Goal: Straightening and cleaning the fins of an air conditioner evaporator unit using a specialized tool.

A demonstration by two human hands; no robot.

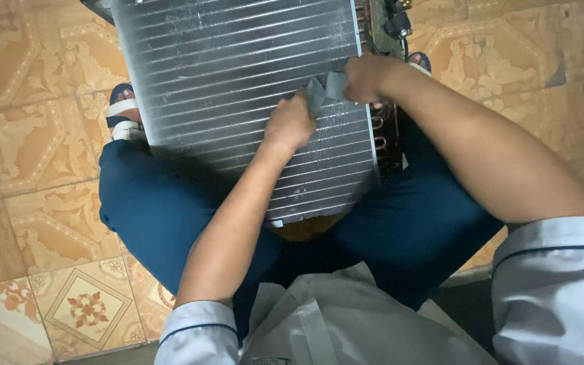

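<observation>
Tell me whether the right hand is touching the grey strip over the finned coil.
Touching: the head view shows the right hand pinching the grey strip above the finned coil.

No packages, labels, signs, screens.

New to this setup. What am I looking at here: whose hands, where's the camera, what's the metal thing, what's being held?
There is no machine: one camera sits on a person's head and looks down at their own lap, so this single picture is their view. The person sits with legs in dark blue trousers over a patterned tile floor, sandalled feet at the top. Across the knees rests a finned metal coil panel, the kind found in an air conditioner, with copper tube bends along its right edge. The left hand presses on the fins. The right hand sits at the panel's right edge. Between them both hands pinch a small grey strip, perhaps tape or cloth; I cannot tell which.
</observation>
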